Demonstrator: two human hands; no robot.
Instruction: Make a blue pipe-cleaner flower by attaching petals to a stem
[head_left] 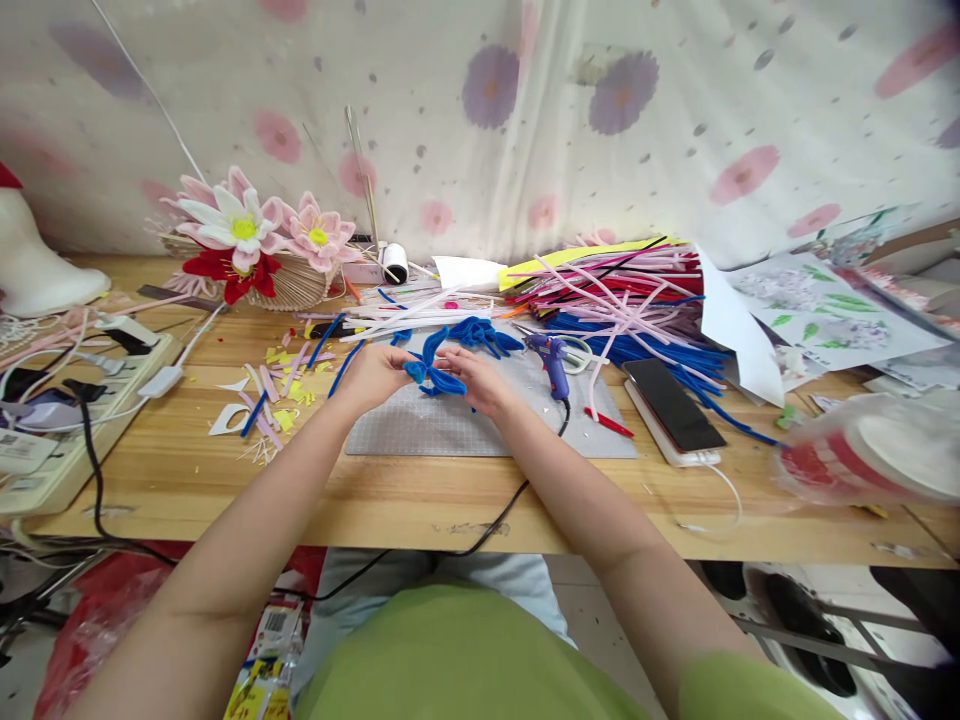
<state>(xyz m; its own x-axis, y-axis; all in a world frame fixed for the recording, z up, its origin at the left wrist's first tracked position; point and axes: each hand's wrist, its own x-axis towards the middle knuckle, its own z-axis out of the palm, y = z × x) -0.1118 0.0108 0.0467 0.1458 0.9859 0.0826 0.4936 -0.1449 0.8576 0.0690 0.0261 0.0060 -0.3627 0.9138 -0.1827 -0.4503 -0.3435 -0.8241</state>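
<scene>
Between my two hands is a blue pipe-cleaner flower with several pointed petals, held above the grey cutting mat. My left hand grips it from the left with closed fingers. From the right, the fingers of my right hand pinch one of its petals. Just behind the flower lies a heap of blue pipe-cleaner petals. A purple glue gun rests on the mat to the right of my right hand, its black cord running toward the table's front edge.
Bundled pipe cleaners lie behind the mat. A phone on a white block and a bagged cup stand right. Yellow and pink scraps, a power strip and finished flowers are left. A red pen lies on the mat.
</scene>
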